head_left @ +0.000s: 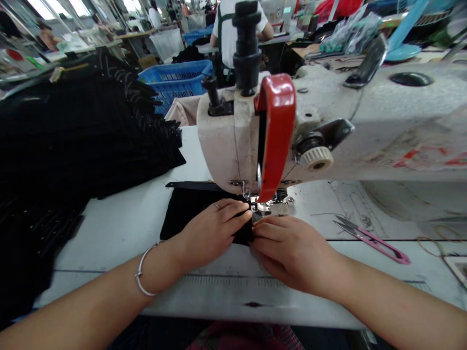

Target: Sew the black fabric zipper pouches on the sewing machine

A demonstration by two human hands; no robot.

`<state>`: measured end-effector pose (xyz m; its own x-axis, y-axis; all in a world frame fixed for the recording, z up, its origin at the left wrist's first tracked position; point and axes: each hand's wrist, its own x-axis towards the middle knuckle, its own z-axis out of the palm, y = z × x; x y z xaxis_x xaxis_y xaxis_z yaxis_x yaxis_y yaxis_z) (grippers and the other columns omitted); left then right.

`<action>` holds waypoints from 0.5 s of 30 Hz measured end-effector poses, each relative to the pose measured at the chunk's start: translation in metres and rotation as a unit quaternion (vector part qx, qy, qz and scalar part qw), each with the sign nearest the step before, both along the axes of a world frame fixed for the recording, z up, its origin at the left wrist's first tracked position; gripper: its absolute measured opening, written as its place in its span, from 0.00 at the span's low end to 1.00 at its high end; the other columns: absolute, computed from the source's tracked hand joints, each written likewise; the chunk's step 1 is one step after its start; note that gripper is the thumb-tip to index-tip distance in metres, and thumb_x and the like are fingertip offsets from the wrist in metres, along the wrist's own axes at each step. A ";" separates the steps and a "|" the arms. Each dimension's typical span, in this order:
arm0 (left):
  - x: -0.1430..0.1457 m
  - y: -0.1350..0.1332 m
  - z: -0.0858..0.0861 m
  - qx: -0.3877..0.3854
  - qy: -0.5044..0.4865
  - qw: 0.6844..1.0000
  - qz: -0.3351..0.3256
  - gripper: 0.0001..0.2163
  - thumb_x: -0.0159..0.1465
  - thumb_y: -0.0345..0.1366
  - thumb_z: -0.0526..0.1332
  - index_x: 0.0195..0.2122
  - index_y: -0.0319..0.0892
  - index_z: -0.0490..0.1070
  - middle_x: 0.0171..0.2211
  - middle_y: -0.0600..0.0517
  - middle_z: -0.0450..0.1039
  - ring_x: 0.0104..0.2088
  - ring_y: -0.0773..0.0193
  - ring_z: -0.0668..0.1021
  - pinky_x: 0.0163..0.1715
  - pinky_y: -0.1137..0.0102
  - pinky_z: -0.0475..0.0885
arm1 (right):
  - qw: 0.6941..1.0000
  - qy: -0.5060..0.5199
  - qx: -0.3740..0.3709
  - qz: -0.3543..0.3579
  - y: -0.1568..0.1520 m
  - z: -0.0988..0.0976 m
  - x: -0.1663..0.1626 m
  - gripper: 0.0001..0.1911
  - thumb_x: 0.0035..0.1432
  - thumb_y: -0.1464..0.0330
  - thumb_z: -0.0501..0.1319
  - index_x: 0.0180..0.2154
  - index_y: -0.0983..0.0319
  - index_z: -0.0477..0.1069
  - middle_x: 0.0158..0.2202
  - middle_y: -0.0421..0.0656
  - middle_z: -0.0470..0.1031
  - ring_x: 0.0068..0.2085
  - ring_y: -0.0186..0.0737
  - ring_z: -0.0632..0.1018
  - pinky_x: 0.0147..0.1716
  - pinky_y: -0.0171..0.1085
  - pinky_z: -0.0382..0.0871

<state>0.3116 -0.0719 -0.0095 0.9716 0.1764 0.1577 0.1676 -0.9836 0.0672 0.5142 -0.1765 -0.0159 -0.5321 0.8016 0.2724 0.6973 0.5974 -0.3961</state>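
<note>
A: Where is the black cloth (189, 209) lying?

B: It is lying flat on the counter (120, 228), its right edge running under the presser foot (260, 204) of the sewing machine (328, 126).

A: And what are the hands doing?

B: The left hand (211, 231) is pressing down on the cloth, fingers stretched almost flat, tips just beside the foot. The right hand (292, 250) is curling half closed, fingertips pinching the cloth's near edge right in front of the needle area.

A: What is sitting around them?

B: Pink snips (375, 240) are lying on the counter to the right, well apart. A heap of black garments (73, 141) is piling up on the left, and a blue basket (175, 82) is standing behind it.

A: What is worrying you here?

B: I am judging that the fingertips are sitting very near the needle; a slip forward could bring one under it. Uneven pressure between the hands could also be skewing the seam.
</note>
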 end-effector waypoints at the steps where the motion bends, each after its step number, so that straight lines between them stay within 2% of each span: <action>1: 0.001 0.001 -0.001 0.001 0.000 1.000 0.000 0.20 0.63 0.23 0.53 0.57 0.37 0.63 0.55 0.44 0.70 0.59 0.56 0.69 0.60 0.57 0.68 | 1.000 -0.002 0.000 -0.002 0.001 0.000 0.000 0.07 0.61 0.72 0.57 0.36 0.62 0.73 0.38 0.45 0.74 0.45 0.44 0.74 0.45 0.44 0.70; 7: 0.003 0.001 -0.004 0.027 -0.042 0.999 0.017 0.15 0.67 0.27 0.54 0.55 0.37 0.64 0.52 0.44 0.71 0.55 0.55 0.73 0.56 0.57 0.71 | 1.000 0.001 0.018 -0.015 0.003 -0.002 0.001 0.09 0.61 0.73 0.56 0.41 0.62 0.74 0.40 0.47 0.75 0.45 0.45 0.74 0.44 0.44 0.71; 11: -0.004 -0.007 -0.007 0.016 -0.101 0.995 -0.017 0.12 0.69 0.28 0.55 0.53 0.37 0.66 0.49 0.47 0.73 0.52 0.60 0.75 0.57 0.62 0.72 | 0.999 0.016 0.033 -0.010 0.001 -0.002 0.003 0.09 0.62 0.73 0.56 0.39 0.62 0.74 0.38 0.47 0.76 0.43 0.43 0.75 0.43 0.43 0.72; 15: -0.010 -0.010 -0.010 0.000 -0.116 0.992 -0.048 0.11 0.70 0.27 0.54 0.53 0.36 0.67 0.50 0.47 0.74 0.53 0.62 0.74 0.56 0.65 0.73 | 0.998 0.029 0.048 -0.006 0.001 0.000 0.005 0.09 0.62 0.73 0.56 0.37 0.61 0.75 0.38 0.46 0.77 0.44 0.43 0.76 0.44 0.43 0.72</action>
<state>0.3020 -0.0816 -0.0197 0.9218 0.0843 0.3784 0.0525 -0.9942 0.0935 0.5193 -0.1759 -0.0157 -0.5028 0.7770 0.3787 0.6826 0.6257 -0.3776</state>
